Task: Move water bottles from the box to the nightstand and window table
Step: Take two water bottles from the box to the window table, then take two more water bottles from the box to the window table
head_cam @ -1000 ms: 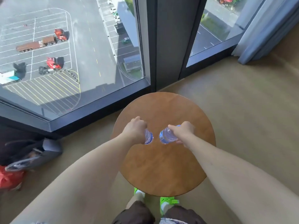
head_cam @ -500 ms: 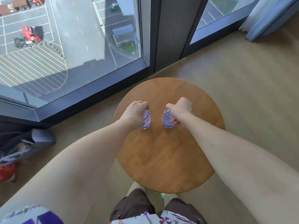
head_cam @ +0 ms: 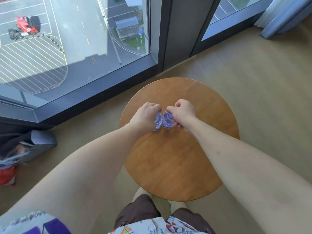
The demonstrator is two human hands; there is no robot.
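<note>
Here, the round wooden window table (head_cam: pixel 177 166) stood on tan floor just beside the floor-length window (head_cam: pixel 67 48), with a blue curtain (head_cam: pixel 287 17) at the far right and a grey bag (head_cam: pixel 28 149) on the floor to the left. Both forearms reached over the near edge. The left hand (head_cam: pixel 145 116) was curled round the top of the left water bottle (head_cam: pixel 157 122); the right hand (head_cam: pixel 183 114) was curled round the top of the right water bottle (head_cam: pixel 168 121). The two bottles stood upright, touching or nearly so, a little beyond the tabletop's centre toward the window edge.

Judgement: the placing step at the window table looked almost finished; whether the bases bore fully on the wood could not be told. Next move would call for loosening both grips and lifting the hands straight up, so neither bottle tips against its neighbour.

Open room: bare wood lay all round the pair, widest toward the near edge. No box or nightstand was visible.
</note>
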